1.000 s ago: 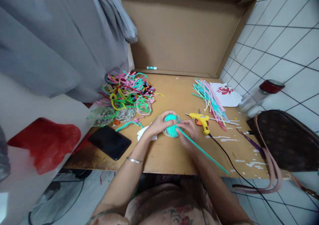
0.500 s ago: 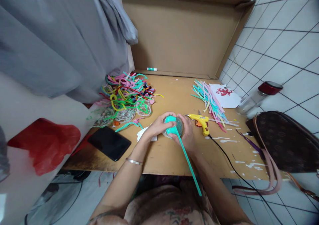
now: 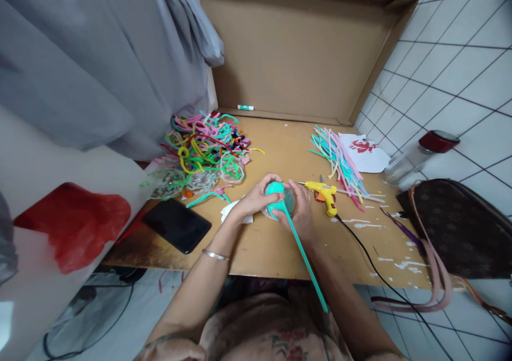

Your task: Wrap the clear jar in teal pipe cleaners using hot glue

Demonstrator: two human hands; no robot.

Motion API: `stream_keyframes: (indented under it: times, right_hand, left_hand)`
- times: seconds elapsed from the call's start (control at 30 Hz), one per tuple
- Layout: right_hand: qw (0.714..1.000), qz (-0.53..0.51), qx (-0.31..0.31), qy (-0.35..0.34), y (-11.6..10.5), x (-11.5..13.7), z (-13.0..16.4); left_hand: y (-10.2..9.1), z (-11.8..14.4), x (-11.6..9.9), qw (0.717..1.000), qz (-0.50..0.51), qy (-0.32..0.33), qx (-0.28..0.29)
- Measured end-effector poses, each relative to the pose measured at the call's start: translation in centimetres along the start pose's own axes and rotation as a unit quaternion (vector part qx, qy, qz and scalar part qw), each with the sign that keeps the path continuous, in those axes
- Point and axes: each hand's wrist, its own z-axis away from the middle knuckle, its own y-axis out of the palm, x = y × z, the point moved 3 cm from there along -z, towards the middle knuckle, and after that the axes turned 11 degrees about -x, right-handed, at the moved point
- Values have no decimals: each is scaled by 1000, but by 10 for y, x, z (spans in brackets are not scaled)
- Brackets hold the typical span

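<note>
I'm seeing soft, even daylight across the frame, bright without harsh contrast. The white tiled wall (image 3: 460, 73) at two o'clock is the brightest area, near washing out. The cardboard backing (image 3: 296, 57) at twelve o'clock sits in duller, flatter light. Shadows on the wooden tabletop (image 3: 276, 243) are faint and short. The black phone (image 3: 176, 225) at nine o'clock carries a dull sheen, no hard glare. Centre detail is crisp. Towards the edges I'm getting strong wide-angle bending: tile lines splay, the grey cloth (image 3: 88, 57) at ten o'clock smears soft, and corners darken slightly.
</note>
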Motion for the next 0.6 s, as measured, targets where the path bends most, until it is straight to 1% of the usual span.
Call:
stream_keyframes:
  times: [0.17,0.4,0.6]
  right_hand:
    - [1000,7,25,-3,2,0,-1]
    - [999,26,20,-39,5,3,-2]
    - [999,0,14,-52,3,7,0]
  left_hand:
    - [1,1,-1,1000,4,-8,4]
    - [1,1,-6,1000,-3,-10,4]
    - [1,2,-8,1000,7,-15,9]
